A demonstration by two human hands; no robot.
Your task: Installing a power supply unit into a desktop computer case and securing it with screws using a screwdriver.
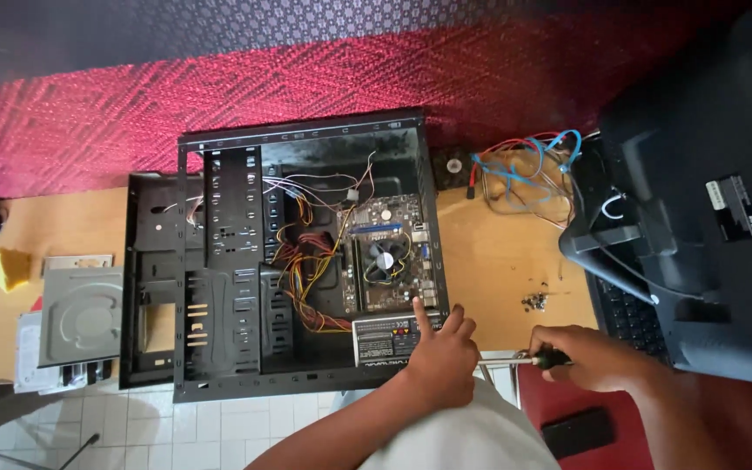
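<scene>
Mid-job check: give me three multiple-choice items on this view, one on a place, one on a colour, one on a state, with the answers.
1. Where does the left hand rest?
A. on the near right corner of the computer case
B. on the grey drive
C. on the cable bundle

2. What colour is the sponge at the left of the desk?
A. blue
B. yellow
C. white

3. What state is the case in?
A. closed with its side panel on
B. standing upright
C. lying on its side, open, with the motherboard showing

Answers:
1 A, the fingers lie on the case edge by the power supply.
2 B, it shows plain yellow.
3 C, fan and wires are visible inside.

The right hand grips a screwdriver.
</scene>
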